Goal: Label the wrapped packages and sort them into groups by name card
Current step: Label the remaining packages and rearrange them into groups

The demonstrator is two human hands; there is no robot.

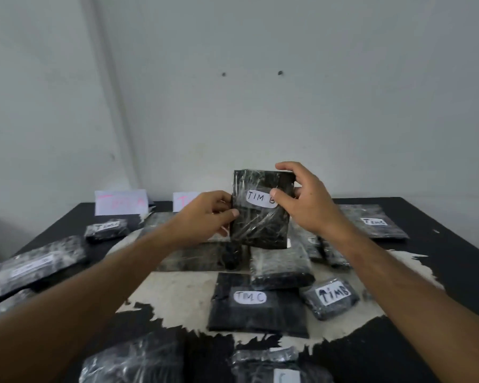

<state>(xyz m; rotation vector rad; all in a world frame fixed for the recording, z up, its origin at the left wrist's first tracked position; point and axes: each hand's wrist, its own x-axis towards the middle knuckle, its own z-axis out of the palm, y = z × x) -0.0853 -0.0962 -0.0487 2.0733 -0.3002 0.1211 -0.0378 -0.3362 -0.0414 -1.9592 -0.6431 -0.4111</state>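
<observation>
I hold a black plastic-wrapped package [260, 225] upright above the table's middle. Its white label [259, 199] reads "TIM B", partly covered by my thumb. My left hand [205, 214] grips the package's left edge. My right hand [302, 194] grips its top right corner, thumb pressing on the label. Two white name cards with pink writing stand at the table's far edge: one at the left [121, 202], one [184, 201] partly hidden behind my left hand.
Several wrapped packages lie on the black table [454, 258] with its worn pale patch: "TIM C" [256, 305], "TIM B" [329, 297], one at far right [376, 221], a small one at far left [107, 229], a long one [31, 269] at left, more near the front edge.
</observation>
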